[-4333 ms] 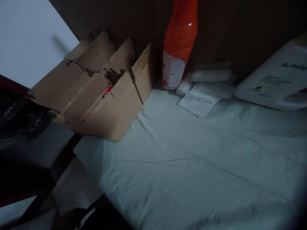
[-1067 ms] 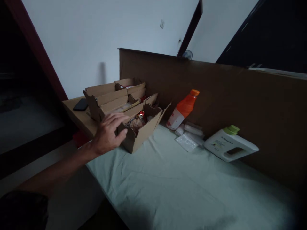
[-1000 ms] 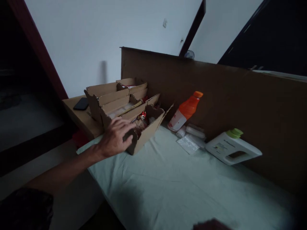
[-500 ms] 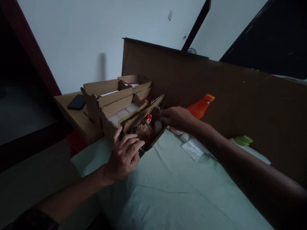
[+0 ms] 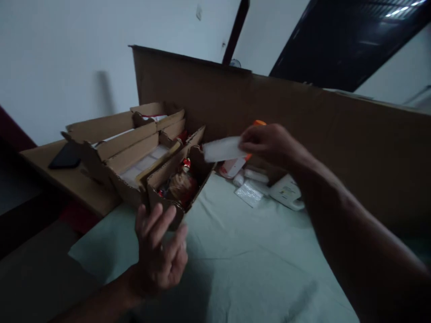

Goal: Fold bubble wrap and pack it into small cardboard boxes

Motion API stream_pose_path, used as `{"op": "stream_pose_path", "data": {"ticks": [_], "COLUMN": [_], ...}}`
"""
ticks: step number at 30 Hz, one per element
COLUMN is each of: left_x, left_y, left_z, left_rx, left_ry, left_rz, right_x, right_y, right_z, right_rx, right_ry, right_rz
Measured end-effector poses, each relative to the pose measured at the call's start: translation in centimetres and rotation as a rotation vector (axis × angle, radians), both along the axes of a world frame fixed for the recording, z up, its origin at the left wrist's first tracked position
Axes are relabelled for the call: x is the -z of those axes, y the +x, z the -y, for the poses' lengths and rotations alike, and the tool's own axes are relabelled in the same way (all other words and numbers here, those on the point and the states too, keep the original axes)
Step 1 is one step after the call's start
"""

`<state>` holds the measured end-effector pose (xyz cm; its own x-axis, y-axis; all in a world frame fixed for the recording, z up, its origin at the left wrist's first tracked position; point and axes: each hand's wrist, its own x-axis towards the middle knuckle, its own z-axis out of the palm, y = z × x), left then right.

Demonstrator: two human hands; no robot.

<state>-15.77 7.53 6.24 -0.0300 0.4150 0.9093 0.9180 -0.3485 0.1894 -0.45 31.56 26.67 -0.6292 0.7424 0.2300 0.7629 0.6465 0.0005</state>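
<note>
My right hand (image 5: pixel 269 143) is raised above the table, its fingers pinching one end of a white oblong item (image 5: pixel 222 150). Blur hides what kind of item it is. To its left, the front cardboard bin (image 5: pixel 198 197) holds a bag of something brownish (image 5: pixel 180 186) with a shiny red and silver part at its top. My left hand (image 5: pixel 163 251) hovers before the bin's near corner, its fingers apart and nothing in them. Behind the right hand, an orange bottle (image 5: pixel 259 122) is mostly hidden.
More cardboard bins (image 5: pixel 111 128) stand at the left, one with white packs (image 5: pixel 144 163) inside. A phone (image 5: pixel 65 157) lies on a cardboard surface. A bubble-wrap pack (image 5: pixel 249 193) and a white jug (image 5: pixel 288 192) lie on the green cloth (image 5: pixel 242 260) by the cardboard wall (image 5: pixel 286 103).
My right hand has come up out of the front bin and moved right, bringing out the white oblong item. My left hand has drawn back from the bin's edge. The view has turned right.
</note>
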Motion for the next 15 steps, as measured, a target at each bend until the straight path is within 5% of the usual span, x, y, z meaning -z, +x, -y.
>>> {"op": "stream_pose_path", "data": {"ticks": [3,6,11,15], "left_x": [1.1,2.7,4.9,5.1], "left_y": [3.1,6.2,9.7,11.2], "left_z": [0.4,-1.8,-8.8,-13.1], "left_rx": [0.262,0.400,0.345,0.337], "left_ry": [-0.101,-0.290,-0.683,-0.833], "left_rz": [-0.034,-0.060,-0.042,0.008], "right_x": [1.0,5.7,14.1,16.2], "right_y": [7.3,12.8,16.9,18.6], "right_z": [0.0,-1.1,-3.9,-4.5], "right_rx": [0.109,0.272,0.354,0.434], "right_ry": [-0.099,-0.375,-0.433,-0.417], "right_rz": [-0.382,-0.734,-0.780,-0.701]}}
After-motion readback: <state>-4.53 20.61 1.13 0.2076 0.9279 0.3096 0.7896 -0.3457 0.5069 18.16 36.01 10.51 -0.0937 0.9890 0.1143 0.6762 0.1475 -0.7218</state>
